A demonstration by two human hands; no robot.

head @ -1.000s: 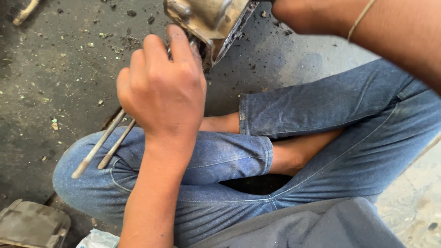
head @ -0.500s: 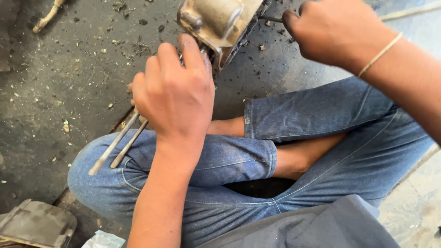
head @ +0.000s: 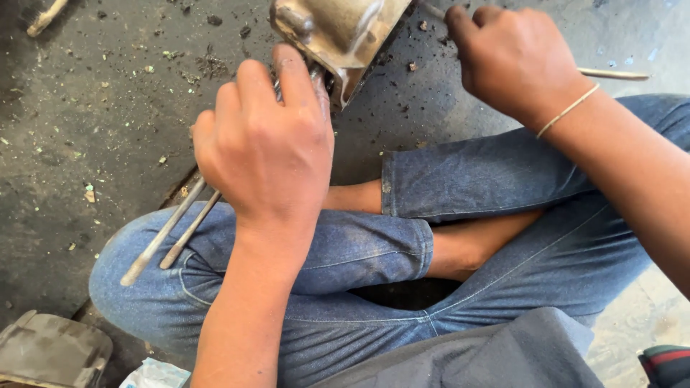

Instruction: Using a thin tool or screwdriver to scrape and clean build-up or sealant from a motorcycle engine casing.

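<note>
Above crossed legs, grimy tan metal housing (head: 338, 32), dented

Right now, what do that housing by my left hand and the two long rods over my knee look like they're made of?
The housing looks like cast metal, possibly aluminium: dull tan-grey, grimy, with rounded bosses and thick edges. The two rods look like steel: thin, straight, pale grey with a dull sheen. The left hand covers their upper ends, so how they join the housing is hidden.
</note>
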